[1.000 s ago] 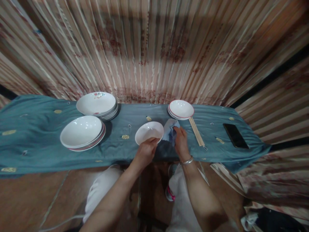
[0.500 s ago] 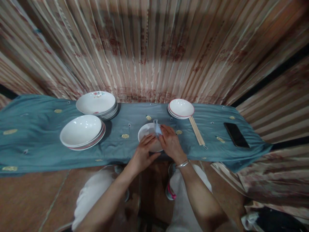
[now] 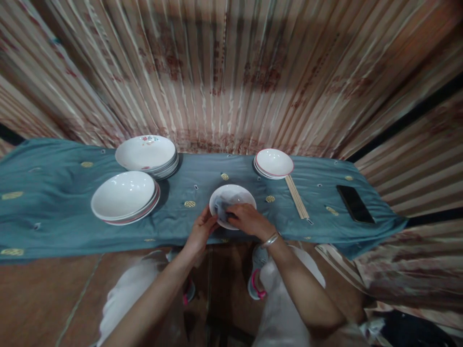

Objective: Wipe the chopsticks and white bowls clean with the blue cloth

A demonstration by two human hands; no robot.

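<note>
A small white bowl (image 3: 243, 193) stands near the front edge of the cloth-covered table. My left hand (image 3: 203, 227) grips its left rim, thumb on the inside and fingers around the outer wall. Inside the bowl, my right hand (image 3: 248, 219) presses a bluish-grey cloth (image 3: 220, 205) against the surface, its fingers bunched on the material. The cloth's far part is smeared by motion. A silver bracelet (image 3: 270, 239) circles the right wrist.
Two stacks of larger white dishes, one floral (image 3: 144, 152) and one of plain bowls (image 3: 123, 195), stand to the left. Right of centre are stacked red-rimmed bowls (image 3: 274, 163), chopsticks (image 3: 296, 196) and a black phone (image 3: 355, 204). A patterned curtain (image 3: 217, 86) hangs behind.
My left hand has drawn back from over the bowl to its left rim. The right hand has moved lower into the bowl, and the cloth now lies spread inside it.
</note>
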